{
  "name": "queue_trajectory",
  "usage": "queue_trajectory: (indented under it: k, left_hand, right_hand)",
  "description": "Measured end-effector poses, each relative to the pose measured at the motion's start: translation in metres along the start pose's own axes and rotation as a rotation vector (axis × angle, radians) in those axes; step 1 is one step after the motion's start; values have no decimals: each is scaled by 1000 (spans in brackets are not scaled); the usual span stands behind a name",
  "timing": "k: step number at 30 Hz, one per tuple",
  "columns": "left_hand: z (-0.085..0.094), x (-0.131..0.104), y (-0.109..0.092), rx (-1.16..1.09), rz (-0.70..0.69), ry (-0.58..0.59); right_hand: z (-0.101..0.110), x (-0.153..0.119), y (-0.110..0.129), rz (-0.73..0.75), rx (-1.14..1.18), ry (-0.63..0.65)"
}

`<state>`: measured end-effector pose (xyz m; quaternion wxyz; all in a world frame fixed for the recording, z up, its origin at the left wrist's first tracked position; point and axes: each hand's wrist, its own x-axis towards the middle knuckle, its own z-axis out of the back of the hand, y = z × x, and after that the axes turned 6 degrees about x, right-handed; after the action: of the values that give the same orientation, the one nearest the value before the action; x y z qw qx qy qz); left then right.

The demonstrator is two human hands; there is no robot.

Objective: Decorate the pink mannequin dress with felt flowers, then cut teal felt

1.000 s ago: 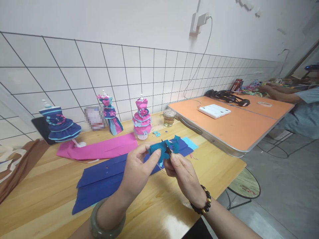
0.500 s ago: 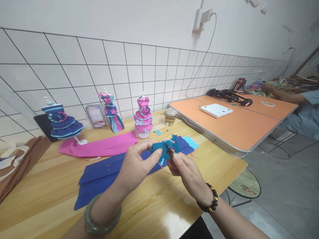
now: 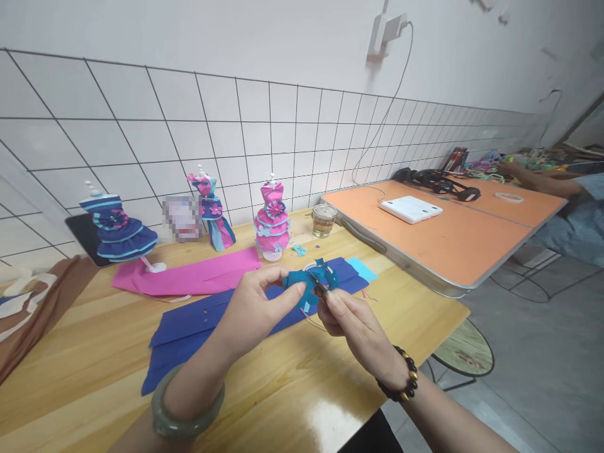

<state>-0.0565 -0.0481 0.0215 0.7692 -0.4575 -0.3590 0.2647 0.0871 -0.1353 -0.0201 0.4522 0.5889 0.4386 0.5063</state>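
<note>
Between thumb and fingers, my left hand (image 3: 259, 308) pinches a small teal piece of crepe-like paper or cloth (image 3: 299, 278). My right hand (image 3: 352, 321) is closed round small dark scissors (image 3: 321, 288), whose blades lie at the teal piece. A curled teal strip (image 3: 333, 277) hangs at the blades' right side. Under both hands lies a dark blue sheet (image 3: 189, 340), with a light blue piece (image 3: 362, 269) at its far right end. Beyond it a pink sheet (image 3: 189, 274) is spread out. The scissor handles are mostly hidden in my right hand.
Three miniature dress forms stand at the back: one in navy (image 3: 123, 229), one in mixed colours (image 3: 213, 211), one in pink (image 3: 272, 220). A lidded glass (image 3: 323, 221) is near the wall. An orange table (image 3: 453, 245) adjoins on the right, with a white box (image 3: 411, 209) and another person's arm (image 3: 538, 179).
The scissors have shifted slightly at the teal piece, and the cut strip now curls round on the right. Both hands keep nearly the same place and grip.
</note>
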Motion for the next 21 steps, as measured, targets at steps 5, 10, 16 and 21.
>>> queue_trajectory:
  k: [5,10,16,21]
  left_hand:
    - [-1,0,2,-37,26,21]
    - [-2,0,5,-31,49,36]
    - [-3,0,5,-11,32,56]
    - [-2,0,6,13,29,72]
  right_hand:
    - [-2,1,0,-13,55,0]
    - [-5,2,1,-16,106,14]
    - [-5,1,0,-24,148,22]
    - [-4,0,0,-25,136,16]
